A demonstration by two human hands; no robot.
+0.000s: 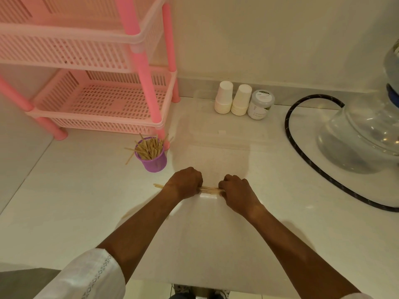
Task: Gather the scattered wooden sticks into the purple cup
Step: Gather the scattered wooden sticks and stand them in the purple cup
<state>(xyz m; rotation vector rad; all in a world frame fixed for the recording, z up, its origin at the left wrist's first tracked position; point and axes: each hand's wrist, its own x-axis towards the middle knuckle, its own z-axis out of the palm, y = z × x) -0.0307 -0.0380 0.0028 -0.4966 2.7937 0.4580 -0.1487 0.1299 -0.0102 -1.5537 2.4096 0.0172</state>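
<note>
A purple cup [153, 162] stands on the white counter, left of centre, holding several wooden sticks that lean out to the left. Nearer to me, a flat bundle of wooden sticks [210, 189] lies crosswise on the counter. My left hand [184, 183] is closed over the bundle's left part, with stick ends poking out past it on the left. My right hand [237, 190] is closed over the bundle's right end. Both hands rest low on the counter, side by side, and hide most of the bundle.
A pink plastic shelf rack [103, 100] stands at the back left, just behind the cup. Two stacks of white paper cups [223, 98] and a lidded jar [260, 104] sit by the wall. A glass vessel [362, 134] with a black hose [302, 147] fills the right.
</note>
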